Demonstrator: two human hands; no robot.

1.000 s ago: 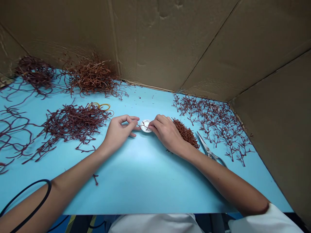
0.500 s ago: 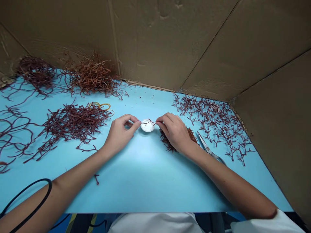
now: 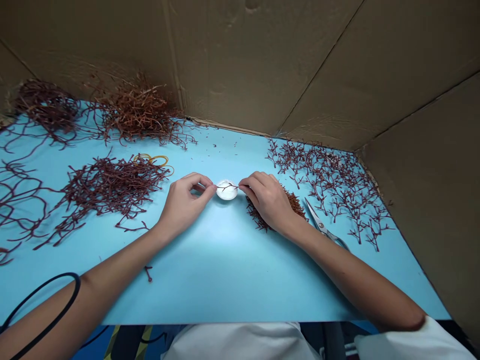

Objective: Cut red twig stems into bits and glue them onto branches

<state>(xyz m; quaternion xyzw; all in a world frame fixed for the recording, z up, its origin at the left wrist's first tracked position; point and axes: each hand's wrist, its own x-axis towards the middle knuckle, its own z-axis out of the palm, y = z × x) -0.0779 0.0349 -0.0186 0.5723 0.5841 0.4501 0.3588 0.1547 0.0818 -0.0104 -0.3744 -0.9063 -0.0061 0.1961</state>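
While the left hand (image 3: 185, 207) and the right hand (image 3: 268, 200) meet just above the centre of the frame, a thin branched reddish-brown sprig (image 3: 227, 186) stretches between them, directly above a small round white dish (image 3: 227, 190); the right hand's grip is closed, thumb and forefinger pinching the sprig's right end; the left hand's grip is also closed, its fingertips (image 3: 213, 189) at the sprig's left end, though the finger curl partly hides how firmly it holds.

Beneath and just beyond the right hand lies a compact pile of short reddish-brown pieces (image 3: 290, 207); near that wrist, steel scissors with slim looped handles (image 3: 322, 225) rest on the bright blue bench (image 3: 225, 285), their blades pointing toward the upper left; further right, many small dark red branched sprigs (image 3: 326, 190) lie spread out in a loose layer.

Left of the left hand sits a tangled heap of dark red sprigs (image 3: 112, 187), with yellow-orange rubber bands (image 3: 159, 160) at its upper right edge; two more tangled heaps (image 3: 137, 115) (image 3: 47, 105) lie at the upper left of the frame, against a brown cardboard wall (image 3: 262, 65); long looping dark red strands (image 3: 22, 200) trail along the left edge; a black cord (image 3: 45, 310) crosses the left forearm.
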